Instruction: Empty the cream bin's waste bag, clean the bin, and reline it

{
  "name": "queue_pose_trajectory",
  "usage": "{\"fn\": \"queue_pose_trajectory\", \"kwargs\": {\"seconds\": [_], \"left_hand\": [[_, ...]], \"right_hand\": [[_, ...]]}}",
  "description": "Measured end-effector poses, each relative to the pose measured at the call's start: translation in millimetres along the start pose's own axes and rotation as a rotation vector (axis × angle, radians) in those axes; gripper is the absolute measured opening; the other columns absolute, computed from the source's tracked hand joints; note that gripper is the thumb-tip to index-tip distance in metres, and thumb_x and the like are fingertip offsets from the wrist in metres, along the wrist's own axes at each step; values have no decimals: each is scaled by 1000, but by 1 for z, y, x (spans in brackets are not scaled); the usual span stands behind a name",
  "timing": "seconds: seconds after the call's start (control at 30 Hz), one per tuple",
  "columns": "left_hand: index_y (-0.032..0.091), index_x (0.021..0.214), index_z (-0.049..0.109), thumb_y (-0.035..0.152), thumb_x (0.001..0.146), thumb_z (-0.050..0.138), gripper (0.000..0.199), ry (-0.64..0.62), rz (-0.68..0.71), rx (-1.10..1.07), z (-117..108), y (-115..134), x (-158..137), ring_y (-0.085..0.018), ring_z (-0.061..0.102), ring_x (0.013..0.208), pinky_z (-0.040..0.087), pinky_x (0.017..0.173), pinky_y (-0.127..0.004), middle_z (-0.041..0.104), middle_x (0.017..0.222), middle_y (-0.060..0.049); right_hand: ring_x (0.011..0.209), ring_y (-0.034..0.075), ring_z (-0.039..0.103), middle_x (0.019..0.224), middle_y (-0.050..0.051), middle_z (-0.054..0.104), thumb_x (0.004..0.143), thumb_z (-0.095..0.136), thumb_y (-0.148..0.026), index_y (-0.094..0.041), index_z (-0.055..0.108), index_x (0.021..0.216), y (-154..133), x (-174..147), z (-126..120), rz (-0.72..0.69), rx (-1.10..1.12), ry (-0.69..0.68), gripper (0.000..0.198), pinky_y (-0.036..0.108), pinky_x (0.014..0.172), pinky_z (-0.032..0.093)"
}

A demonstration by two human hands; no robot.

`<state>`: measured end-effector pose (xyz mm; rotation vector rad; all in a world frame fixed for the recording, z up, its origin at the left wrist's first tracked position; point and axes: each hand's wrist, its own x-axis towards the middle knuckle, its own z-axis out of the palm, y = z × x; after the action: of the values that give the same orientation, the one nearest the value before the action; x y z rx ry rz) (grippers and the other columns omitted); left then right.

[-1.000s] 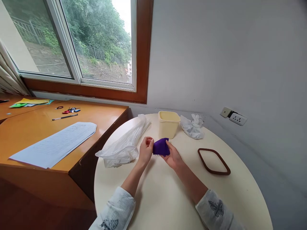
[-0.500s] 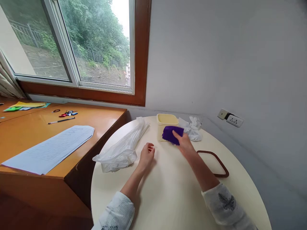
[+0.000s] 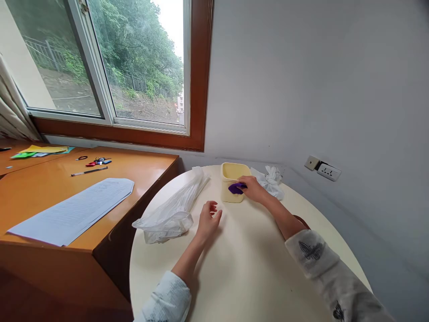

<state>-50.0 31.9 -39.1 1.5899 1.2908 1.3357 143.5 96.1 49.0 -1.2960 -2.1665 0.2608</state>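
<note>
My right hand point(image 3: 252, 188) grips a purple cloth point(image 3: 236, 188) against the front of a pale yellow plastic bin point(image 3: 228, 195). The bin stands upright near the far edge of the round table, its top uncovered. My left hand point(image 3: 208, 219) hovers low over the tabletop with its fingers curled but apart, and nothing is in it. To the left of that hand lies a crumpled clear plastic bag point(image 3: 170, 213).
A tied white plastic bag point(image 3: 273, 181) sits right of the bin. My right forearm mostly hides a brown frame point(image 3: 301, 220). Left of the round table point(image 3: 254, 277), a wooden desk point(image 3: 157, 163) holds papers point(image 3: 77, 208), a pen point(image 3: 89, 171) and scissors point(image 3: 97, 162).
My right hand has turned over and pressed in toward the bin, and the purple cloth now looks bunched and smaller. My left hand's fingers have opened a little.
</note>
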Motion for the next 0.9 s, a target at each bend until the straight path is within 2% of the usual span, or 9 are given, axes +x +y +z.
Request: {"fn": "queue_pose_trajectory", "kwargs": {"seconds": [0.1,0.2,0.33,0.5,0.63,0.77,0.9], "left_hand": [[19,106,42,25,73,58,37,32,48,-10,0,-1,0,-18,54,91,45,83,-37,49,97,-5],[23,123,31,24,71,63,61,41,161,5,1,-1,-1,-20,50,102,41,91,-42,45,111,-8],[29,135,10,30,68,69,90,-12,361,71,-2,7,-5,-26,36,122,34,99,-48,25,135,-13],[33,137,4,39,60,75,105,-95,501,170,-9,25,-12,-32,7,135,21,104,-55,5,146,-14],[33,137,0,43,59,76,110,-182,661,287,-9,30,-13,-34,-3,136,9,104,-62,-6,147,-16],[31,138,-7,44,57,76,116,-241,768,347,-8,29,-12,-35,-3,135,2,104,-62,-6,147,-18],[30,138,-7,42,57,77,117,-259,817,363,-7,31,-13,-34,4,136,4,105,-61,6,146,-19]], "right_hand": [[94,19,54,94,5,65,64,47,1,-18,65,84,-8,-26,1,-76,-43,6,33,36,92,31],[99,19,52,102,5,63,64,44,4,-20,63,91,-18,-57,-1,-170,-65,17,40,40,96,28],[100,18,52,104,6,60,66,41,7,-21,59,96,-28,-95,-2,-324,-81,18,45,44,98,26],[103,17,51,105,7,59,67,41,7,-20,57,96,-35,-132,-2,-330,-101,-29,43,45,99,25],[106,18,50,108,7,58,62,43,8,-21,57,95,-35,-150,1,-334,-113,-63,47,45,100,26],[111,17,48,110,7,57,64,43,8,-20,57,95,-37,-160,5,-357,-116,-61,45,44,102,23],[111,17,48,110,7,58,67,42,7,-20,57,96,-40,-165,3,-374,-118,-60,43,44,103,23]]}}
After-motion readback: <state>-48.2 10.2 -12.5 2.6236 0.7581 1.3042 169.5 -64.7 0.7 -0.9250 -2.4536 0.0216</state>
